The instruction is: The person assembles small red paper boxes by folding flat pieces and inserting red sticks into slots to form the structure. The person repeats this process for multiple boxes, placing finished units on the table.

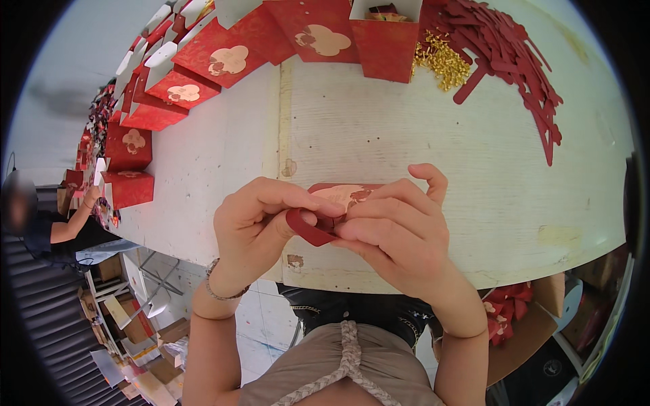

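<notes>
Just in front of my body, both hands meet over a red paper box with a pale flower-shaped label. A dark red strip curves in a loop at its near side. My left hand is closed, thumb and fingers pinching the strip. My right hand is closed at the box's near edge beside the strip, its little finger raised. My fingers hide where strip and box meet and whatever small thing may lie between them.
Red boxes line the table's far left; one upright box holds packets. Gold split-pin-like fasteners and dark red strips lie in piles at the far right. A co-worker's arm reaches in at left. A carton stands below right.
</notes>
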Demonstrator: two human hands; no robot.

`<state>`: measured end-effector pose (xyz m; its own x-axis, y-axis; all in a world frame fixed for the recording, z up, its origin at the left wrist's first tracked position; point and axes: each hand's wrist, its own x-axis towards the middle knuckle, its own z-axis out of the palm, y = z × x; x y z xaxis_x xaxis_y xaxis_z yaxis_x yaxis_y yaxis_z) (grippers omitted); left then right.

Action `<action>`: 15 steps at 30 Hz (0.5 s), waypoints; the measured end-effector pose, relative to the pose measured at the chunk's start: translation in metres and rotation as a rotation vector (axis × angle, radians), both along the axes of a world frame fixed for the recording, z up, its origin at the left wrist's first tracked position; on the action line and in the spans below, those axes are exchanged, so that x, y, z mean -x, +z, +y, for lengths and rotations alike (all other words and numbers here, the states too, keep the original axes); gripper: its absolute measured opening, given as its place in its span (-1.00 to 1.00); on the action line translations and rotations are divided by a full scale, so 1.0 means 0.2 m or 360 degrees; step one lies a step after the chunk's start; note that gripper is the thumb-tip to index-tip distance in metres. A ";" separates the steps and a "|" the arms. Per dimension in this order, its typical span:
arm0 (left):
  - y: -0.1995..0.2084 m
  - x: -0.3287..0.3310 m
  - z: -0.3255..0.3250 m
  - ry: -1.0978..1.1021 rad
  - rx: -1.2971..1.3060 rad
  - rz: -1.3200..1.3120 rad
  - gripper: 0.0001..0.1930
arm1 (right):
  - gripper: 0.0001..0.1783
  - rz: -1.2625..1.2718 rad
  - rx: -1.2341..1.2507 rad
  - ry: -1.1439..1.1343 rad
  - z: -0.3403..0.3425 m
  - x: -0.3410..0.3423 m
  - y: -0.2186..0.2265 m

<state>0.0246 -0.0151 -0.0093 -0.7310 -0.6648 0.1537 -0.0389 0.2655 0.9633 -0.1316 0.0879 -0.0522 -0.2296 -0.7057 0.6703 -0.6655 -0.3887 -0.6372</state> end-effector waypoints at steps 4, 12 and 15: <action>-0.01 -0.03 -0.01 -0.0095 -0.0069 0.0060 -0.90 | -0.81 0.0041 -0.0036 -0.0005 0.00 0.01 0.01; -0.01 -0.06 0.02 -0.0009 -0.0146 0.0034 -0.87 | -0.82 0.0025 -0.0066 0.0041 0.01 0.00 0.00; -0.01 -0.06 0.00 -0.0123 0.0152 -0.0078 -0.82 | -0.81 0.0014 -0.0061 0.0005 0.01 0.01 0.00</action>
<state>0.0371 -0.0147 -0.0110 -0.7876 -0.5904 0.1764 -0.0614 0.3600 0.9309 -0.1330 0.0893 -0.0529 -0.2218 -0.7315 0.6448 -0.6699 -0.3662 -0.6459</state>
